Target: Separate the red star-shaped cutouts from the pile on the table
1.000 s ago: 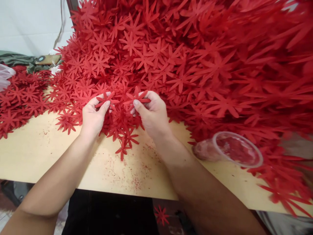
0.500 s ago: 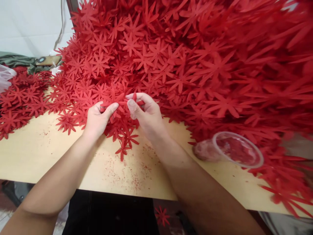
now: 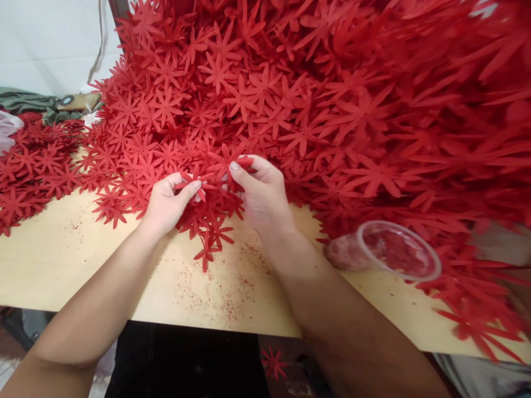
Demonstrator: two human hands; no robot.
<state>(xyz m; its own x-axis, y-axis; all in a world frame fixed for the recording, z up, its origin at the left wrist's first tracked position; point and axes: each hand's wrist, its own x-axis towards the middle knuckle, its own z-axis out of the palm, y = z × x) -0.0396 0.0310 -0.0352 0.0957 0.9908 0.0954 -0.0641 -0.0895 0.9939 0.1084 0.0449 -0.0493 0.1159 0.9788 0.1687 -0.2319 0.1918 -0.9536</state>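
My left hand [image 3: 166, 203] is closed, its thumb pressed on a red flower cutout [image 3: 202, 194] whose narrow petals stick out past the fingertips. A short way to the right, my right hand [image 3: 269, 193] pinches another red flower cutout [image 3: 245, 162] between thumb and fingers. Both hands are just in front of a large pile of red flower cutouts [image 3: 261, 88], which looks much the same colour as the held pieces, so their outlines blend. Some loose cutouts [image 3: 206, 253] lie on the table below the hands.
A clear plastic tub [image 3: 400, 251] lies tipped on the pale table [image 3: 108, 276], red bits inside. Red crumbs dot the tabletop. At left are a smaller heap of cutouts [image 3: 37, 171], green cloth [image 3: 25, 99] and a plastic bag [image 3: 8, 130]. One cutout [image 3: 274, 363] is below the table edge.
My right hand has moved to the right, away from my left, and its fingers have shifted on the red piece. The left hand stays almost in place; the view has shifted slightly.
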